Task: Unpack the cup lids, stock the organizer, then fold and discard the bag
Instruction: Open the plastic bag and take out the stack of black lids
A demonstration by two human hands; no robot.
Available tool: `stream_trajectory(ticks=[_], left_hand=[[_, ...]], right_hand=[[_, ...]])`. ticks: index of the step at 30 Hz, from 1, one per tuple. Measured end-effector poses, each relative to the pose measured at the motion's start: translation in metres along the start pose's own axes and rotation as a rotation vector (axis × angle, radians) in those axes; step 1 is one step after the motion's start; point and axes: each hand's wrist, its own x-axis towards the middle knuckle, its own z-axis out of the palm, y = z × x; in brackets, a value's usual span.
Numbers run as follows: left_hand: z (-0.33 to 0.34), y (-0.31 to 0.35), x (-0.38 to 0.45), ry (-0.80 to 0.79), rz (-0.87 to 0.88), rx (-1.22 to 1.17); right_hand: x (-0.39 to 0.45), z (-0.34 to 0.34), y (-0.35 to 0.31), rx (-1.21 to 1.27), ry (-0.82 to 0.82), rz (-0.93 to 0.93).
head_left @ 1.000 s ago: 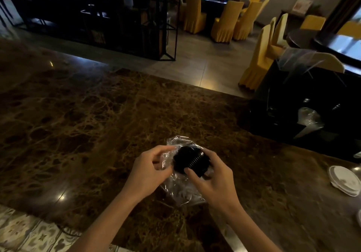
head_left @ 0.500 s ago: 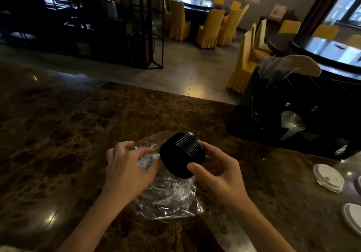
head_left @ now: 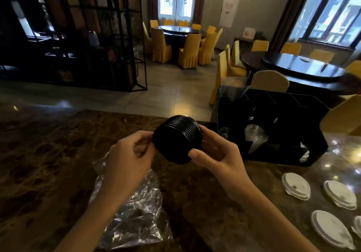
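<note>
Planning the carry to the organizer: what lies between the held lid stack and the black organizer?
In the head view, nothing: only bare counter edge separates the lid stack from the organizer.

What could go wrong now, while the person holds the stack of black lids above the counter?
The stack of black lids is loose and pinched only at its ends by the left hand and right hand; it may fan apart and spill. The empty plastic bag lies unheld near the counter edge and might slide off. The white lids lie nearby and could be knocked.

Black lid stack (head_left: 178, 138) tilted, above crumpled bag (head_left: 134, 218).
</note>
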Motion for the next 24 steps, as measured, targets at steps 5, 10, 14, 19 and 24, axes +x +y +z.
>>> stream_trajectory(ticks=[5,10,14,19,24], left_hand=[[0.054,0.027,0.033,-0.077,-0.017,-0.216],[0.117,0.055,0.071,-0.227,-0.347,-0.610],[0.162,0.065,0.090,-0.304,-0.543,-0.959],[0.212,0.053,0.089,-0.300,-0.740,-1.203],[0.246,0.027,0.081,-0.246,-0.866,-1.177]], right_hand=[[0.017,-0.064,-0.008,-0.088,0.025,-0.090],[0.041,-0.129,-0.003,-0.346,0.129,-0.228],[0.061,-0.174,0.016,-0.567,0.134,-0.304],[0.079,-0.208,0.054,-0.869,0.031,-0.292],[0.091,-0.214,0.093,-1.121,-0.059,-0.316]])
